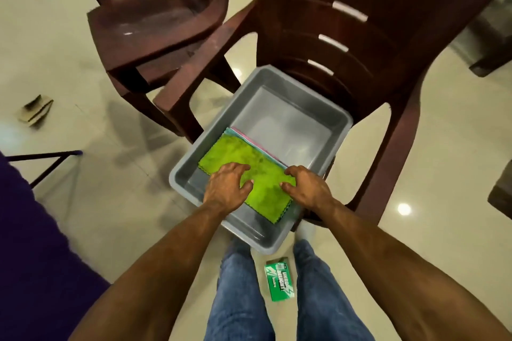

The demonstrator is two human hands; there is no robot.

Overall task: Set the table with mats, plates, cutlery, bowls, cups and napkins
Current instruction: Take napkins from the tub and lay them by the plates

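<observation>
Now your left hand [227, 185] and right hand [304, 188] pinch the green napkin [266, 174] atop the stack in the grey tub [291, 119].

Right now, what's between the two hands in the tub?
Head view: only a bare strip of the green cloth separates the left hand and right hand; both rest on it inside the grey tub.

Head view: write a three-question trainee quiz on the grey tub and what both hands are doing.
1. True or false: the grey tub sits on the floor.
2. Which cloth tops the stack? A) pink B) green C) white
3. Fill in: both hands grip the green ____.

Key:
1. False; it rests on the brown chair.
2. B; the green cloth lies over pink and pale blue ones.
3. Cloth; left hand and right hand curl over it.
</observation>
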